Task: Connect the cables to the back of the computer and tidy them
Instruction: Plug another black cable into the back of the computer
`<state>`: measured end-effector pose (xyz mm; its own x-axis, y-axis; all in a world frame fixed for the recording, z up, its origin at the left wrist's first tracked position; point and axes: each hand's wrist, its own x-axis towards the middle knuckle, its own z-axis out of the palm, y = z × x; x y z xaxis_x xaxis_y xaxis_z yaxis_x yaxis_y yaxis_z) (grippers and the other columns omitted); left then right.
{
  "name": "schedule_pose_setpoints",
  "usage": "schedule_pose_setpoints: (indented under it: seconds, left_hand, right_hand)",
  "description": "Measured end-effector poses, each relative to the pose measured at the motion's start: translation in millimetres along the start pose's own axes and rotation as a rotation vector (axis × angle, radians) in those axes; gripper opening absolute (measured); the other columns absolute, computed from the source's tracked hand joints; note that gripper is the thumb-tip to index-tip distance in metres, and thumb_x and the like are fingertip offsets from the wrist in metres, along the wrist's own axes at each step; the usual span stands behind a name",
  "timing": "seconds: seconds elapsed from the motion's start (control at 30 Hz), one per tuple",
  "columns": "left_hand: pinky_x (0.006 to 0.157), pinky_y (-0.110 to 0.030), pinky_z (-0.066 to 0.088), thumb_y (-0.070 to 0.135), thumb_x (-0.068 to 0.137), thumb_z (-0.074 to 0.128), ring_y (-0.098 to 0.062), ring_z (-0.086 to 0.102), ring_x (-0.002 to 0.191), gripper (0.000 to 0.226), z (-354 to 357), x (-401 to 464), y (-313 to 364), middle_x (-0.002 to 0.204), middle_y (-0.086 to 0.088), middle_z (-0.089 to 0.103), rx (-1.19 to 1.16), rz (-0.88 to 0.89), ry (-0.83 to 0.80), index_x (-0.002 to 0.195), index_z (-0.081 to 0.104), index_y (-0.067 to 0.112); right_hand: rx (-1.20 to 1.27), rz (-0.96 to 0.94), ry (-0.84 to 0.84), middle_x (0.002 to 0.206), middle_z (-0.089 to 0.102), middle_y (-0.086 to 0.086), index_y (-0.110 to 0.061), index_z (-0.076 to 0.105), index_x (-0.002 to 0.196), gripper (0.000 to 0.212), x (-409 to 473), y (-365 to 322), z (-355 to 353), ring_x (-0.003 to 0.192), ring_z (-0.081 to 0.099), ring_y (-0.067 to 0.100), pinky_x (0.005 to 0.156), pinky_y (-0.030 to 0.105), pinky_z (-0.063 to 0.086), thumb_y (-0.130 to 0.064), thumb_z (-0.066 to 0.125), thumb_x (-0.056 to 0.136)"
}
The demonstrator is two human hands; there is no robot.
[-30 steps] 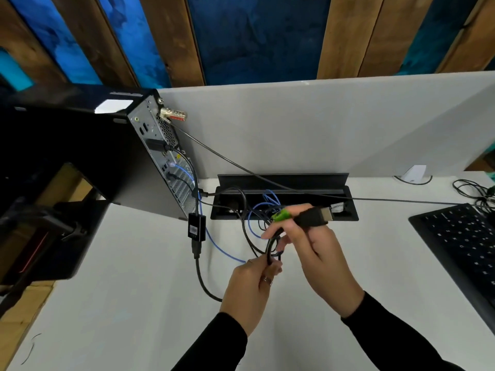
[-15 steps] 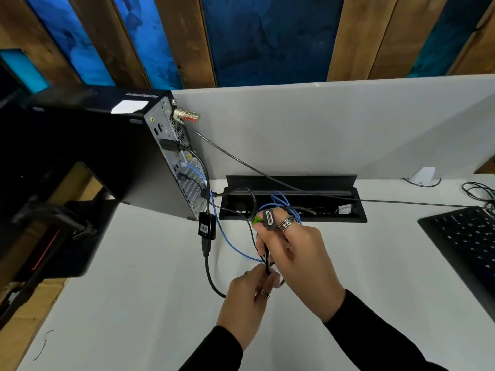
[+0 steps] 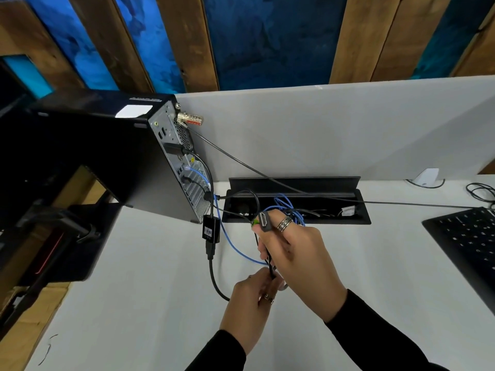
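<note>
Black cable: a thin lead held by both hands over the white desk [image 3: 134, 277]; it runs down from the plug, through the right fist, to the left fingertips.
HDMI plug [image 3: 263, 220]: metal mouth turned toward the camera, projecting from the top of the right fist, with a green tag [image 3: 254, 223] just beside it on the left.
Right hand [image 3: 297, 253]: fingers curled round the plug body and the cable below it; a dark ring shows on one finger.
Left hand [image 3: 251, 298]: fingertips pinched on the cable directly below the right hand, the two hands touching.
Computer tower [image 3: 112, 162]: black case standing at the left of the desk, its rear panel [image 3: 184, 167] facing the hands and well apart from the held plug.
Rear-panel leads: a blue network cable [image 3: 235, 250] and several black leads already seated in the panel; one black lead carries a small black adapter [image 3: 211, 229] hanging just below the tower's corner.
Combination lock [image 3: 189, 119]: fixed at the tower's top corner, its grey security cable [image 3: 267, 174] crossing to the right.
Cable tray [image 3: 294, 183]: black recessed desk box with its lid raised, just behind the hands, holding blue and black loops.
Keyboard [image 3: 471, 242]: black, at the right edge.
</note>
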<state>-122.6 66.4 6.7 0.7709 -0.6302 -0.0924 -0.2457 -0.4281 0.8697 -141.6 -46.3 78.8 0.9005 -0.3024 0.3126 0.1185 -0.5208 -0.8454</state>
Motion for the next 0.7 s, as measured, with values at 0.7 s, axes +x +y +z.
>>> schedule_pose_setpoints:
  seconds: [0.7]
  left_hand:
    - [0.084, -0.029, 0.052, 0.012, 0.093, 0.049, -0.021, 0.067, 0.084, 0.019, -43.3, 31.9, -13.2, 0.082, -0.006, 0.072, -0.321, -0.088, -0.084, 0.083, 0.065, 0.017]
  right_hand:
    - [0.083, -0.051, -0.483, 0.088, 0.064, 0.003, -0.031, 0.056, 0.095, 0.035, 54.0, -0.2, -17.1, 0.078, 0.057, 0.009, 0.080, 0.025, 0.046, -0.052, 0.030, 0.086]
